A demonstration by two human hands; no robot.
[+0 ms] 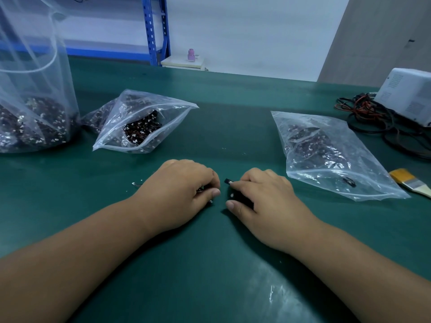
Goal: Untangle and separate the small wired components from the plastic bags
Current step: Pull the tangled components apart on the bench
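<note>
Plastic bags (140, 120) — brush (410, 181), cables (370, 117) nearby

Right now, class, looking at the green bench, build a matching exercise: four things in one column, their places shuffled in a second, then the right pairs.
Things
1. brush
2. white box
3. pink bottle
4. open bag

Places
a. on a pale stand beyond the table
b. left of centre, mouth gaping
c. near right edge, beside the flat bag
d. far right corner, by the tangled cables

Pairs: 1-c, 2-d, 3-a, 4-b
</note>
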